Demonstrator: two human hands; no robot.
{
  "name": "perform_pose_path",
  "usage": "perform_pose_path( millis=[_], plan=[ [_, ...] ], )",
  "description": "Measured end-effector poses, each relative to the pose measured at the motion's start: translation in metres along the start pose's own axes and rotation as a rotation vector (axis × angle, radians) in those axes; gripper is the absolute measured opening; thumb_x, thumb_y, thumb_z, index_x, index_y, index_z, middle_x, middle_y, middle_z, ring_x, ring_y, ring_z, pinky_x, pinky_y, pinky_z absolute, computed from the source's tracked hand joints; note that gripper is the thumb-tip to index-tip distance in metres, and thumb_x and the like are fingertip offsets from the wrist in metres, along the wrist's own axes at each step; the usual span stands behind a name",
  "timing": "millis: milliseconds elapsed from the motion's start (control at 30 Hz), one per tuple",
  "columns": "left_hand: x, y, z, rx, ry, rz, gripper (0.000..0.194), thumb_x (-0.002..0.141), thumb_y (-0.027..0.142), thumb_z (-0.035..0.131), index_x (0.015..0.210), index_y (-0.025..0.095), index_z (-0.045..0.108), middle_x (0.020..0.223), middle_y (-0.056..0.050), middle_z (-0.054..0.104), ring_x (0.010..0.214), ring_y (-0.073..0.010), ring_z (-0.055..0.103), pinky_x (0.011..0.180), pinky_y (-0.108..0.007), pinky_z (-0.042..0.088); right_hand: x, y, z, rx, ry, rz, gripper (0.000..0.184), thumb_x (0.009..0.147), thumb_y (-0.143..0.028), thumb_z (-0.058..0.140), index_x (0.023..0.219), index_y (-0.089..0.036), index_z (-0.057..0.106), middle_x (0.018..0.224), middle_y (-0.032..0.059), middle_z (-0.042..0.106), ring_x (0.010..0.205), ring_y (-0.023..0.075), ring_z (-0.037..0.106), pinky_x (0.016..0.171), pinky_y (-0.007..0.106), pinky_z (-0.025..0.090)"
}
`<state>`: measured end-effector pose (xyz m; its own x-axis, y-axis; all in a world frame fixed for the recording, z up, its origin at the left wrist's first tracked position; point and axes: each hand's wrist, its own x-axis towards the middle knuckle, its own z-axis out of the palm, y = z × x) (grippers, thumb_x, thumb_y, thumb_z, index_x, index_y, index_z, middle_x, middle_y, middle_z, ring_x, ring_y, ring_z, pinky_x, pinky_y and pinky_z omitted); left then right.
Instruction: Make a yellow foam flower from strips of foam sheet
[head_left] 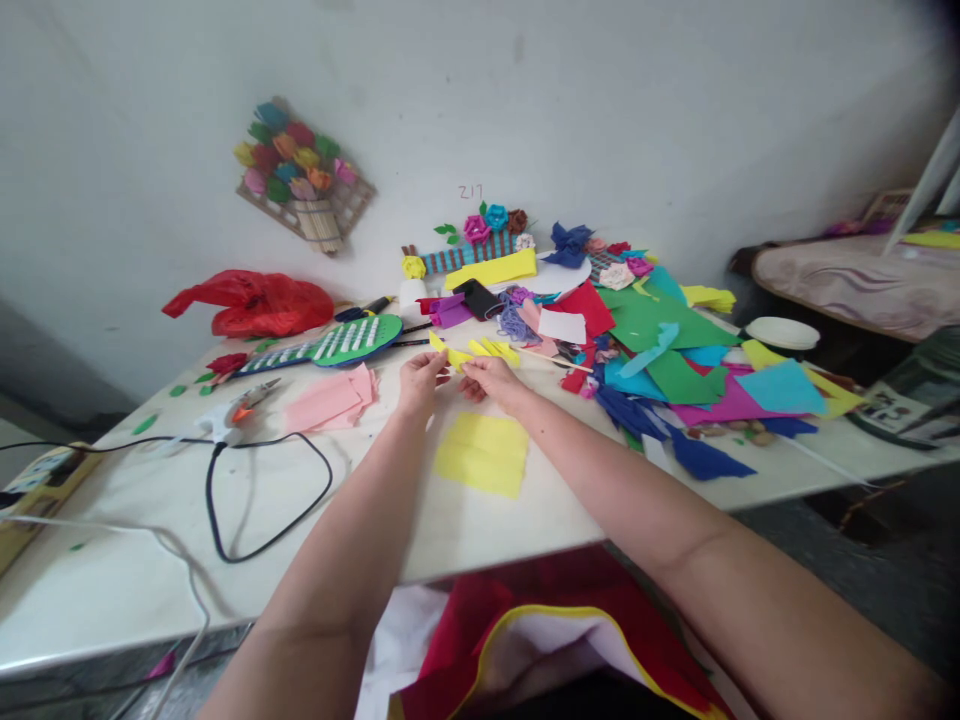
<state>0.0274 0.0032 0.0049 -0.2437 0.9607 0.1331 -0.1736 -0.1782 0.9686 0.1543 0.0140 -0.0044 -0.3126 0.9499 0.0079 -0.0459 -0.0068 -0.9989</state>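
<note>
My left hand [423,381] and my right hand [491,383] are close together over the middle of the table. Between them they pinch a small strip of yellow crepe paper [454,356], its left tip sticking up past my left fingertips. More folded yellow pieces [495,349] lie just beyond my right hand. A flat yellow paper square [482,455] rests on the table below my wrists. Left of my left hand is a small stack of pink paper sheets [334,398]. A thin wooden stick [559,360] lies to the right of my right hand.
A glue gun [234,415] with a looping black cord [214,490] lies at left. Behind it are a green woven panel [352,340] and a red plastic bag [262,303]. Coloured paper scraps [660,315] heap up at right, near a large jar [919,390]. Paper flowers [495,217] stand against the wall.
</note>
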Motion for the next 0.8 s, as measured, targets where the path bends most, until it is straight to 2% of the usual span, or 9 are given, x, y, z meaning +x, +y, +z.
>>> perform_pose_path(
  millis=[167, 400, 500, 633, 800],
  plan=[
    [0.004, -0.003, -0.005, 0.027, 0.06, 0.003, 0.033, 0.052, 0.04, 0.073, 0.06, 0.013, 0.056, 0.056, 0.0, 0.055, 0.048, -0.0069, 0.048, 0.052, -0.022, 0.041, 0.0, 0.0, 0.0, -0.046, 0.063, -0.025, 0.016, 0.08, -0.018, 0.05, 0.065, -0.013, 0.053, 0.054, -0.0013, 0.06, 0.039, 0.0042, 0.049, 0.036, 0.014, 0.036],
    [0.002, -0.012, 0.009, -0.063, 0.124, 0.067, 0.029, 0.051, 0.027, 0.072, 0.072, 0.011, 0.059, 0.058, 0.001, 0.058, 0.05, -0.0078, 0.052, 0.059, -0.025, 0.046, 0.004, 0.003, 0.0, -0.014, 0.113, -0.011, 0.015, 0.081, -0.02, 0.05, 0.067, -0.014, 0.055, 0.053, -0.0017, 0.059, 0.039, 0.0049, 0.049, 0.037, 0.015, 0.037],
    [0.006, -0.012, 0.008, -0.032, 0.171, 0.094, 0.026, 0.054, 0.025, 0.069, 0.073, 0.011, 0.058, 0.058, 0.001, 0.057, 0.049, -0.0076, 0.052, 0.059, -0.025, 0.047, 0.005, 0.003, -0.001, -0.004, 0.125, -0.001, 0.014, 0.081, -0.022, 0.05, 0.071, -0.014, 0.055, 0.053, -0.0015, 0.059, 0.039, 0.0051, 0.049, 0.037, 0.015, 0.037],
    [0.015, -0.011, -0.005, 0.213, 0.275, 0.053, 0.028, 0.058, 0.026, 0.066, 0.081, 0.011, 0.059, 0.06, -0.001, 0.059, 0.053, -0.0114, 0.056, 0.052, -0.023, 0.043, 0.005, 0.001, -0.004, -0.019, 0.19, 0.004, 0.012, 0.081, -0.022, 0.05, 0.074, -0.013, 0.055, 0.055, -0.0003, 0.059, 0.038, 0.0047, 0.048, 0.035, 0.015, 0.035],
    [0.023, -0.01, -0.019, 0.579, 0.239, 0.042, 0.041, 0.058, 0.03, 0.066, 0.096, 0.016, 0.059, 0.074, -0.004, 0.067, 0.067, -0.0163, 0.062, 0.054, -0.023, 0.041, 0.006, 0.001, -0.005, -0.098, 0.206, 0.011, 0.012, 0.08, -0.018, 0.048, 0.071, -0.014, 0.054, 0.056, 0.0002, 0.06, 0.035, 0.0038, 0.045, 0.033, 0.015, 0.033]
  ],
)
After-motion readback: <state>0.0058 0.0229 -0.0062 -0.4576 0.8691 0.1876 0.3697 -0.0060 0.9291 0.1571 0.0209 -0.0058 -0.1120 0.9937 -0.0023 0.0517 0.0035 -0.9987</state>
